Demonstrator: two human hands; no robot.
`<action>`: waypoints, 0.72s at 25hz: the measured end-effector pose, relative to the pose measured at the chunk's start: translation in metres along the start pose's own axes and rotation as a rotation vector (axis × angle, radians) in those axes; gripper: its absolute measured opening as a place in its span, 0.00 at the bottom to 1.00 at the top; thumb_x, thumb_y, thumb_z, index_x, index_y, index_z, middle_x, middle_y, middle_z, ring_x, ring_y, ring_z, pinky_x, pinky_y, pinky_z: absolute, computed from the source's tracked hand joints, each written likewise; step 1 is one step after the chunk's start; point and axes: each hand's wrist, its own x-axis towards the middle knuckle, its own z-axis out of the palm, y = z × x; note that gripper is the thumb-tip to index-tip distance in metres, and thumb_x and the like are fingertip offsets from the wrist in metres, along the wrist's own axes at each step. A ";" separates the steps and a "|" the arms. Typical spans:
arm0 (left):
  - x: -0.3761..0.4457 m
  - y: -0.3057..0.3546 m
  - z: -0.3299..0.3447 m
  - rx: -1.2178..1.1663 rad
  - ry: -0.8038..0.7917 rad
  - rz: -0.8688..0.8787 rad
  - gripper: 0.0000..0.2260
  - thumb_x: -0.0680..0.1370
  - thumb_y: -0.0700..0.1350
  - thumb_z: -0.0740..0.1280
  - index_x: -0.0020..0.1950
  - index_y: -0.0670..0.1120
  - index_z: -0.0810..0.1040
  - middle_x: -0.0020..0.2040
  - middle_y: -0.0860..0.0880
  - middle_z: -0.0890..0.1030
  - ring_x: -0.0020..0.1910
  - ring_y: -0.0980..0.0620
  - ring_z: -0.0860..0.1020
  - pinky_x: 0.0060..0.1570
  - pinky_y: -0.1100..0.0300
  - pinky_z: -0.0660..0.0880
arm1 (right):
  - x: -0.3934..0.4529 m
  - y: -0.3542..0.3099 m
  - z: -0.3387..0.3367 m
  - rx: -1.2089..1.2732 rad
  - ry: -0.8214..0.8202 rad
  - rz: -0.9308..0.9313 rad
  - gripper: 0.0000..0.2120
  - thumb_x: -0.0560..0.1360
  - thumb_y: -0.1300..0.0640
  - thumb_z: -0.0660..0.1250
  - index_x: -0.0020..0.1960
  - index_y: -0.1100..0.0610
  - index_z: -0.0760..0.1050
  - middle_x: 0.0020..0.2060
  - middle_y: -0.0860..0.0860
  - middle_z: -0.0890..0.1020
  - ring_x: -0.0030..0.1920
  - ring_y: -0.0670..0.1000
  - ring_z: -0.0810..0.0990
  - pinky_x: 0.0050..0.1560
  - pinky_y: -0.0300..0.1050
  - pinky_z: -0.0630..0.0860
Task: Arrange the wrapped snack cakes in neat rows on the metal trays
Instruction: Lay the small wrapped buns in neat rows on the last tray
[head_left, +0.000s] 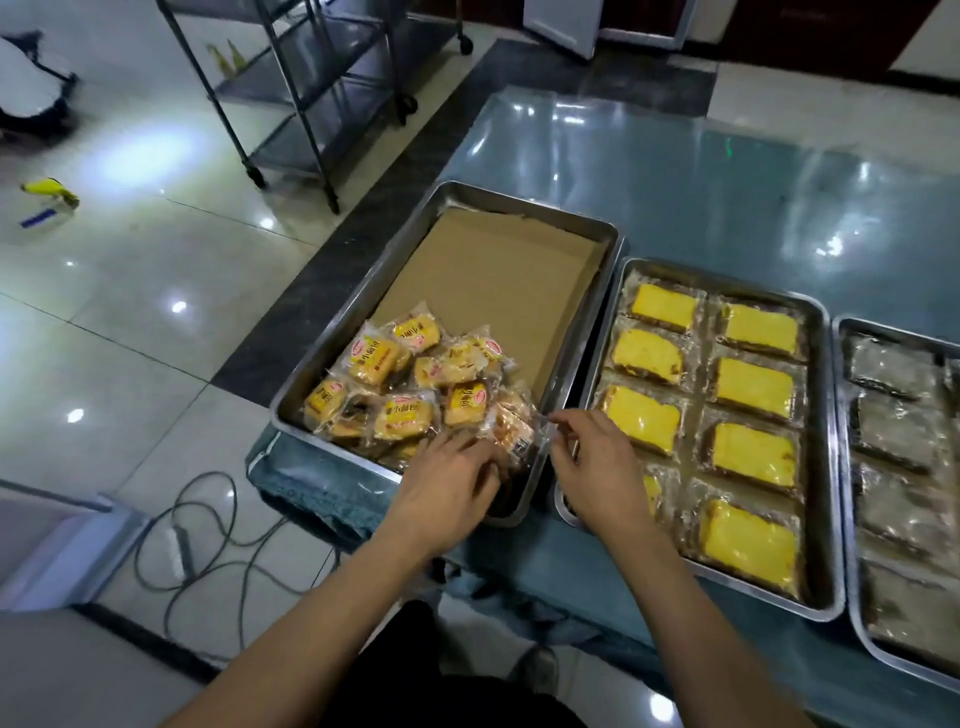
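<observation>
Slippage is your risk: your left hand (457, 478) presses on the loose heap of yellow film-wrapped snack cakes (410, 384) just beyond it in the paper-lined steel tray (332, 343), while your right hand (587, 457) pinches one crinkly wrapper's edge, which may tear or drag neighbours.

Your left hand (457, 483) covers the near corner of the left tray (332, 353), hiding the snack cakes beneath it and your fingertips. Your right hand (597, 467) hides part of one yellow cake in the middle tray (826, 415). The right tray (844, 415) runs off the picture's right edge, and its dark wrapped contents are too blurred to identify. The print on the wrappers (395, 415) is too small to read
</observation>
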 end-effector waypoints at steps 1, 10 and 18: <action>0.003 -0.013 -0.007 0.000 -0.002 -0.010 0.11 0.81 0.51 0.58 0.60 0.54 0.77 0.59 0.53 0.77 0.59 0.48 0.73 0.59 0.50 0.69 | 0.008 -0.011 0.007 -0.004 0.000 0.004 0.11 0.80 0.54 0.64 0.60 0.52 0.79 0.50 0.49 0.78 0.51 0.51 0.77 0.54 0.51 0.75; 0.038 -0.126 -0.054 0.012 -0.017 0.041 0.14 0.81 0.53 0.58 0.64 0.53 0.76 0.60 0.52 0.76 0.58 0.49 0.73 0.60 0.48 0.71 | 0.064 -0.087 0.067 -0.021 0.069 0.052 0.11 0.79 0.55 0.65 0.60 0.51 0.79 0.53 0.48 0.81 0.56 0.52 0.77 0.59 0.54 0.74; 0.103 -0.163 -0.072 0.084 -0.042 0.083 0.15 0.82 0.50 0.57 0.68 0.50 0.71 0.65 0.50 0.75 0.63 0.47 0.71 0.64 0.50 0.67 | 0.114 -0.102 0.085 -0.096 -0.040 0.044 0.13 0.79 0.52 0.62 0.62 0.49 0.78 0.56 0.47 0.80 0.57 0.51 0.76 0.60 0.51 0.69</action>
